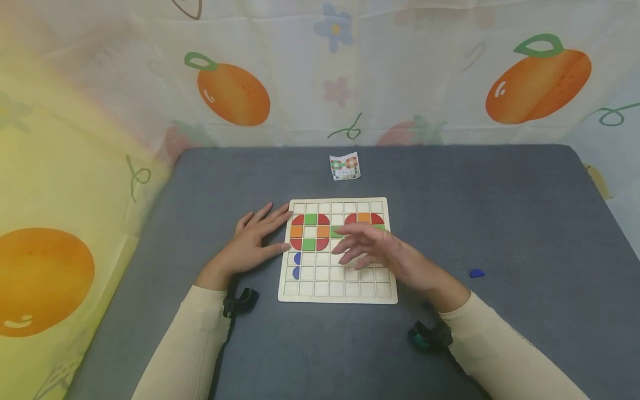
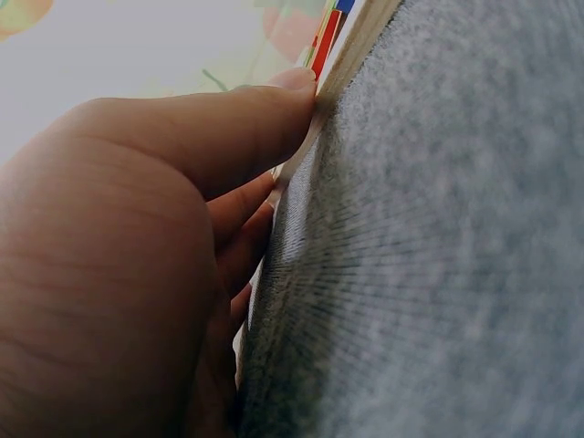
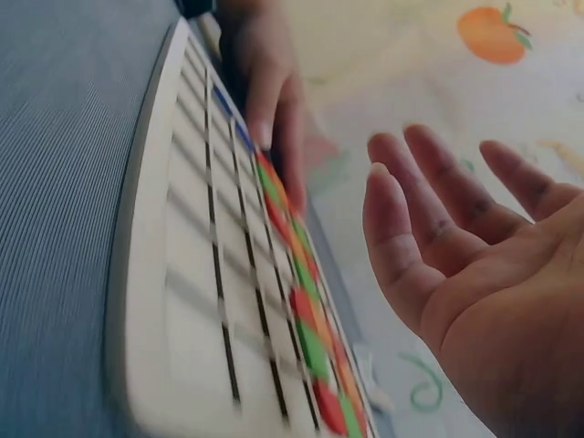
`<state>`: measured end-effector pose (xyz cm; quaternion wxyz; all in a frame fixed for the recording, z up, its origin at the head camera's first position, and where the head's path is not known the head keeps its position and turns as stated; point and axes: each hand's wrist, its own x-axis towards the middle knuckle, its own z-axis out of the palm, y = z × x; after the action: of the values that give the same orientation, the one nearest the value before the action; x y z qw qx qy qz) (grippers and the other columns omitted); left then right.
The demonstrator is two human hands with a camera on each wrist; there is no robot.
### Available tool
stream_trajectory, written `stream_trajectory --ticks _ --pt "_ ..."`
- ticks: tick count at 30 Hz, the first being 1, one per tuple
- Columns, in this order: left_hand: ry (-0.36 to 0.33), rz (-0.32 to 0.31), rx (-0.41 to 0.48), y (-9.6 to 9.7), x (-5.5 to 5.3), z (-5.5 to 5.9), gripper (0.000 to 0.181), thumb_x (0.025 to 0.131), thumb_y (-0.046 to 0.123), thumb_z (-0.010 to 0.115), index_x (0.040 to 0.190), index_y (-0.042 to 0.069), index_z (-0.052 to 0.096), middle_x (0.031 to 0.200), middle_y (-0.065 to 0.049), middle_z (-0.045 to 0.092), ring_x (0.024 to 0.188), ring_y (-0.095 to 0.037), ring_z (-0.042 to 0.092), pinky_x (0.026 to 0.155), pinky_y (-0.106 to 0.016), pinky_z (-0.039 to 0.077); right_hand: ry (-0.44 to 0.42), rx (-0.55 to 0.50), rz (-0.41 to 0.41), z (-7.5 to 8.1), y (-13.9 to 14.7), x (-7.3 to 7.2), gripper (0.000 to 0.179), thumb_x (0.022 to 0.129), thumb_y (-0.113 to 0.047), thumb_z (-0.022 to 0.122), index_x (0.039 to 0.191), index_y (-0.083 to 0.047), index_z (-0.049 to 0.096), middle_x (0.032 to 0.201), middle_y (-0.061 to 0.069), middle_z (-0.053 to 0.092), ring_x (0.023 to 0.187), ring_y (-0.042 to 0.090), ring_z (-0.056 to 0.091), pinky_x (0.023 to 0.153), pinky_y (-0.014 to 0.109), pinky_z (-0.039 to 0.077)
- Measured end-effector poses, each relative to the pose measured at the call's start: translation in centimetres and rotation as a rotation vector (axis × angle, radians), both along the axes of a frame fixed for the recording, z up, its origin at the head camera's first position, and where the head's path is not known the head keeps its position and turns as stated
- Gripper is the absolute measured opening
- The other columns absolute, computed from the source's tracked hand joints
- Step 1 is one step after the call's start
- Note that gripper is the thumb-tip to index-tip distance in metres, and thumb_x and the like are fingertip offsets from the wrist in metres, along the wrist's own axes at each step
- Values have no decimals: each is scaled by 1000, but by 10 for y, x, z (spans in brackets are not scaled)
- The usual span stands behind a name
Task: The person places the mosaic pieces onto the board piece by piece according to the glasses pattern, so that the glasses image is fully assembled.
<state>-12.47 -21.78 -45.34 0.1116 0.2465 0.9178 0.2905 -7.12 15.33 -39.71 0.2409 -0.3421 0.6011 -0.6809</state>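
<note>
A pale wooden grid board lies on the dark grey table, with red, green and orange pieces in its upper rows. Two small blue half-round pieces sit in its left part. My left hand rests at the board's left edge, thumb and fingertips touching the rim; the left wrist view shows the thumb against the board's side. Over the board's right half hovers my right hand, fingers loosely bent and apart, holding nothing. Its palm looks bare in the right wrist view. Some right-hand pieces are hidden beneath it.
A small printed pattern card lies beyond the board. One loose blue piece is on the table to the right, near the right forearm. A fruit-patterned cloth hangs behind the table's far edge.
</note>
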Motion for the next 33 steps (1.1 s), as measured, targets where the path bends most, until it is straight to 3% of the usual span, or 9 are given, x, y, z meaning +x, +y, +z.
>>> stream_trajectory --ticks 9,13,21,25,28,33 --pt "-12 1 5 0 1 1 81 102 42 76 172 23 39 177 9 27 166 -25 5 125 -61 -4 -6 49 -95 -13 61 6 77 115 -60 12 167 -10 39 145 30 57 129 38 61 104 45 49" --pt "-20 11 5 0 2 1 82 102 42 76 172 24 39 178 9 26 166 -25 5 125 -61 -4 -15 109 -160 -17 83 12 79 116 -57 10 166 -1 36 143 31 56 127 39 61 103 41 49" --pt "-14 -2 14 0 2 2 82 102 42 77 172 23 39 178 7 27 166 -27 5 125 -62 -3 63 231 -219 -23 116 24 58 120 -32 21 161 3 42 139 26 60 124 34 65 103 33 49" --pt "-12 0 16 0 1 1 83 101 42 78 172 22 39 178 6 27 166 -28 5 125 -62 -3 74 326 -225 -23 132 27 44 117 -14 41 158 4 47 139 23 62 124 30 66 102 30 50" --pt "-12 4 16 0 1 1 83 101 42 78 172 22 39 178 7 27 166 -28 5 125 -62 -3 53 415 -218 -22 140 27 47 108 -3 62 155 1 52 140 17 64 123 25 66 100 27 51" --pt "-13 10 10 0 2 2 82 102 42 77 172 23 39 177 8 27 166 -27 6 125 -62 -3 54 555 -185 -20 147 28 53 98 -12 84 147 -9 63 141 7 65 122 17 65 99 24 49"
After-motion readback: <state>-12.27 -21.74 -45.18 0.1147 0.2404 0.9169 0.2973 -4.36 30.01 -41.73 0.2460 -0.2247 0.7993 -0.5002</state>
